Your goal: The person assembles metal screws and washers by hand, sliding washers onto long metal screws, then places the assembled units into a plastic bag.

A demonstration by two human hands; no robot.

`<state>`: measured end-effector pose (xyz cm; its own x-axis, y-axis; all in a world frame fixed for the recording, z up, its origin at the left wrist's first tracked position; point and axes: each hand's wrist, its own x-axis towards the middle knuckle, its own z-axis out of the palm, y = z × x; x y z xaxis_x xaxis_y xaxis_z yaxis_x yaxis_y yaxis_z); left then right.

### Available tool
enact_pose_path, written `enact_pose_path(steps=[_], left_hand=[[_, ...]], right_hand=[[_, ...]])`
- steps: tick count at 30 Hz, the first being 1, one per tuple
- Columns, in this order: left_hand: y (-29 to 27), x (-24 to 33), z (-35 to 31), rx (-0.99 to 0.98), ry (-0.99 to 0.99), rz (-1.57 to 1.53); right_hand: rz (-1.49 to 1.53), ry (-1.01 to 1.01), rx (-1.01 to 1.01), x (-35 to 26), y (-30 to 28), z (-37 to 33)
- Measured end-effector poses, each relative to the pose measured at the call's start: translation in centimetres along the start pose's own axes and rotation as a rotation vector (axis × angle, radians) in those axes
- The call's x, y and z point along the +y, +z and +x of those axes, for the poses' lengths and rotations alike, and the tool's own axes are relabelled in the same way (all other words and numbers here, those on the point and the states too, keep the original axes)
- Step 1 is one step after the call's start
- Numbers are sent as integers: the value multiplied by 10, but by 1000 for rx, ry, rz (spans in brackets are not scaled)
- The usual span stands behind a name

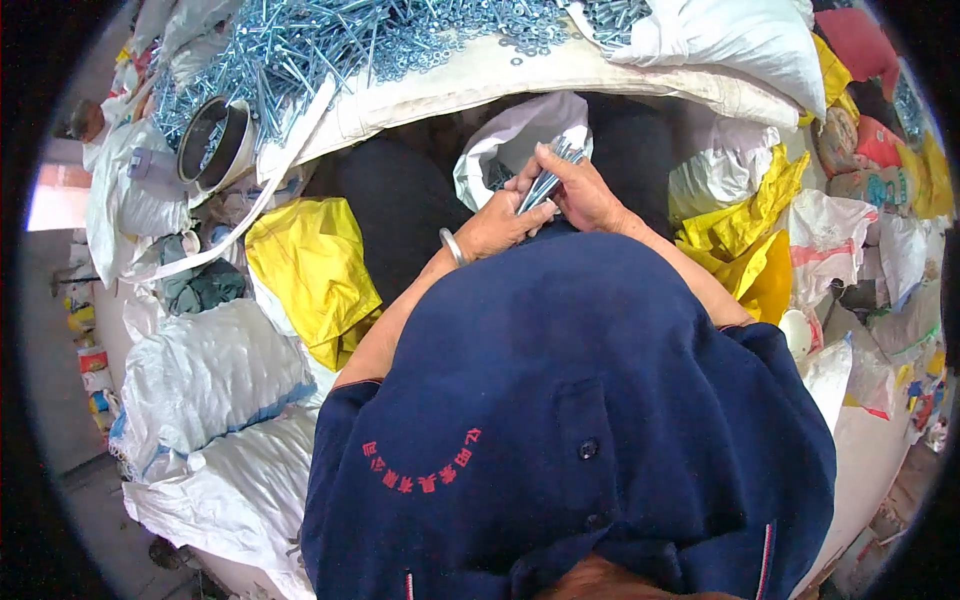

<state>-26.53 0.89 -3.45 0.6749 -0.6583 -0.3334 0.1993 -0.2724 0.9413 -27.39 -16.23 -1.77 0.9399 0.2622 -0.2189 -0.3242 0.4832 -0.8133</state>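
Observation:
Between my two hands is a bundle of long silvery bolts [541, 188], lying slantwise with ends showing past the fingers. My left hand [494, 226], with a bangle on its wrist, closes round the lower end. Fingers of my right hand [588, 194] wrap the upper side, thumb on top. Just beyond the hands, between my dark-clad legs, an open white sack [478, 152] gapes, with some metal pieces visible inside. How many bolts I hold cannot be made out.
A large heap of loose bolts [300, 60] and washers [525, 32] covers the pale padded work surface [420, 108] ahead. A dark-lined bucket [238, 150] stands at the left. Yellow sacks [310, 265] and stuffed white sacks [215, 375] crowd both sides.

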Motion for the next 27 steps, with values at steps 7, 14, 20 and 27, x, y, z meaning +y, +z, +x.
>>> enact_pose_path(steps=[7, 14, 20, 27], left_hand=[[4, 8, -13, 24, -68, -74], [5, 4, -21, 41, -44, -255], [-2, 13, -26, 140, 41, -281], [-20, -3, -22, 226, 18, -405]], right_hand=[[82, 61, -64, 5, -9, -4], [121, 21, -16, 11, -2, -12], [-38, -137, -57, 15, -5, -4], [-285, -57, 1, 27, -9, 10]])
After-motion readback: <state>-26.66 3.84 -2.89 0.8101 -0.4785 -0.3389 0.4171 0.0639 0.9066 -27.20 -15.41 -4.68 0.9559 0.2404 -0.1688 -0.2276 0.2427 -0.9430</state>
